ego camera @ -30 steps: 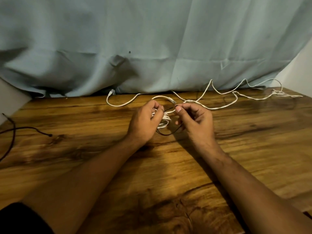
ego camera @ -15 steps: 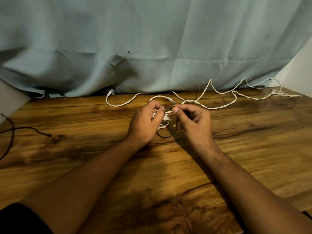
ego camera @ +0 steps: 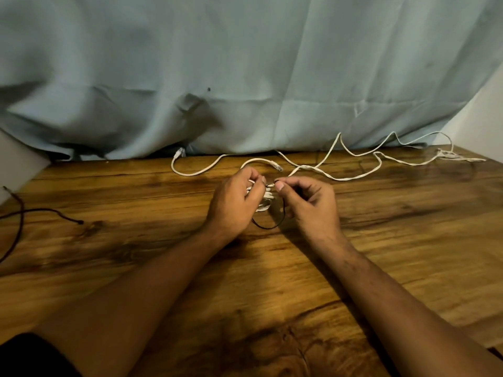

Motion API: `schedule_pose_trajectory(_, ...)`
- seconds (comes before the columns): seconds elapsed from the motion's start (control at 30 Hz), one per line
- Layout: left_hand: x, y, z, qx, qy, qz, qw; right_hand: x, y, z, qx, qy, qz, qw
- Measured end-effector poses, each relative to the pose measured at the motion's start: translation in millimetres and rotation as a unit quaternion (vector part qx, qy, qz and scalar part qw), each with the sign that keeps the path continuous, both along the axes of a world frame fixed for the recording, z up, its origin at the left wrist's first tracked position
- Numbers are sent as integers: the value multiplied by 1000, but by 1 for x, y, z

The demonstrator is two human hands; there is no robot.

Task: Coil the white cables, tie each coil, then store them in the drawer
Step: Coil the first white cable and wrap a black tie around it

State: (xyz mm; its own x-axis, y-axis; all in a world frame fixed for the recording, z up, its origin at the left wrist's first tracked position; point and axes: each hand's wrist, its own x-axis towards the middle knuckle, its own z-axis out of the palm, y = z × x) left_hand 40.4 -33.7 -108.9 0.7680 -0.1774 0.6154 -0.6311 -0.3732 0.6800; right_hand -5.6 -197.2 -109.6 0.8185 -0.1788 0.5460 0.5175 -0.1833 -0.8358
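Table (ego camera: 408,240) and grey-blue cloth (ego camera: 245,63) behind it unchanged over the last second; view shifted only slightly. Both hands stayed at mid-table, close together. Left hand (ego camera: 234,202) kept its fingers curled round the small white coil (ego camera: 265,204), held just above the wood. Right hand (ego camera: 307,202) drew its thumb and forefinger nearer the left fingertips, pinching one end of the black tie (ego camera: 268,227). The tie's slack loop dropped a little lower beneath the coil than a second before. Judged: the tie was being passed round the bundle, knot not yet closed. So the first coil was wound but unsecured.

The loose white cable (ego camera: 351,178) lay sprawled along the far edge towards the right corner, uncoiled. A second white run (ego camera: 190,174) curved off to the left, and whether the two were one cable could not be told.

Hidden: most of the coil sat behind the left fingers, turns uncountable. The tie's other end was lost between the hands. A dark cord (ego camera: 40,210) ran off the left edge. No drawer in view.
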Motion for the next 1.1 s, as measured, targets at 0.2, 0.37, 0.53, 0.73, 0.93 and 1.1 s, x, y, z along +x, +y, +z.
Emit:
schedule_pose_trajectory(0.2, 0, -2, 1, -38, 33, -8, 999, -1, -2, 6, 47, -18, -20, 999)
schedule_pose_trajectory(0.37, 2, 0, -2, -57, 50, -12, 997, -3, -3, 4, 43, -25, -20, 999)
schedule_pose_trajectory(0.53, 1, -2, 0, -52, 39, -17, 998, -2, 0, 6, 52, -44, -21, 997)
schedule_pose_trajectory(0.73, 1, -3, -1, -46, 24, -20, 998, -4, 3, 4, 36, -37, -6, 999)
schedule_pose_trajectory(0.93, 1, -3, 1, -49, 29, -28, 998, -3, 3, 6, 39, -32, -2, 999)
schedule_pose_trajectory(1.1, 2, -2, -2, -54, 44, -23, 997, -1, -4, 5, 67, -43, -22, 997)
